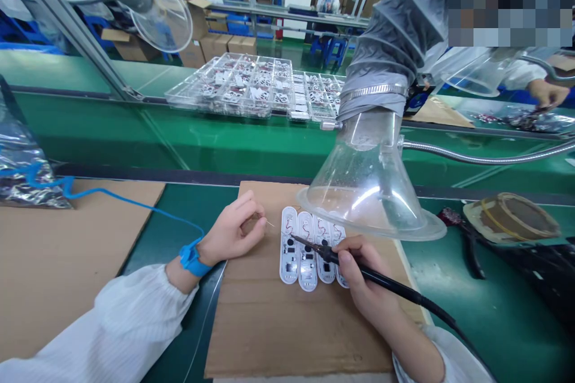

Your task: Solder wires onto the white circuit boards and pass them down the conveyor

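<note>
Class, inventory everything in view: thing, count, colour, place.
Soldering iron: one, black, over casings
Fine wire: at least one, pale, beside casings
Oblong circuit-board casings: four, white, centre
Cardboard sheets: two, brown, near bench
Fume hoods: three, clear, above benches
Compartment trays: several, clear, beyond
Foil bag: one, silver, left
Round object: one, brown, right
Cartons: several, brown, background
Co-workers: several, white-clothed, background
Wrist strap: one, blue, worn left
Left hand, right hand: two, white-sleeved, foreground

Matt cardboard sheet [291, 323], glossy plastic funnel [369, 185], smooth plastic casings [307, 277], shiny metal gooseneck [485, 160]
</note>
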{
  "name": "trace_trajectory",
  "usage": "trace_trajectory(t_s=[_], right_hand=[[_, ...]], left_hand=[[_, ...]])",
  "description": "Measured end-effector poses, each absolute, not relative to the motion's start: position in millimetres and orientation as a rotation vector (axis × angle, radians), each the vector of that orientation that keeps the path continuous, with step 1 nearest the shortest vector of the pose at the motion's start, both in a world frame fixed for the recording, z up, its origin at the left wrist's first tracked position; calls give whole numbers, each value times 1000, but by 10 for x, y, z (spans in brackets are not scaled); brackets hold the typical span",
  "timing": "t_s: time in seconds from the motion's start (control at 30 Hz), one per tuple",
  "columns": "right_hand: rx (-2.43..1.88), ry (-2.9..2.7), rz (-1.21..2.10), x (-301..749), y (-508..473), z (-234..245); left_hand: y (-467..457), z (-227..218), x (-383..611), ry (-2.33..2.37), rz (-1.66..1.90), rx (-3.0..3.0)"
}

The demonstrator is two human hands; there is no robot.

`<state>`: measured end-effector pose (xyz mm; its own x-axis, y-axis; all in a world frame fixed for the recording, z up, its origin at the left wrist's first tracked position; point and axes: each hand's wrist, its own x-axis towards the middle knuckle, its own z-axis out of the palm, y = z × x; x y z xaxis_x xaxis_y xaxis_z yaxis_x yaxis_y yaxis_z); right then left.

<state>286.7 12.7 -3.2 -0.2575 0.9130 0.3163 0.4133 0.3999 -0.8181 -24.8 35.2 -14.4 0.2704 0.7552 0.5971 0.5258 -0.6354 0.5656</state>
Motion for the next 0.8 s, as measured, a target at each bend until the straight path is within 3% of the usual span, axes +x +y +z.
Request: trace_trajectory(t_s=[0.8], right_hand=[[-1169,-1725,793,3126,16,-41]], left_hand=[[320,-144,-241,1155,1262,2307]])
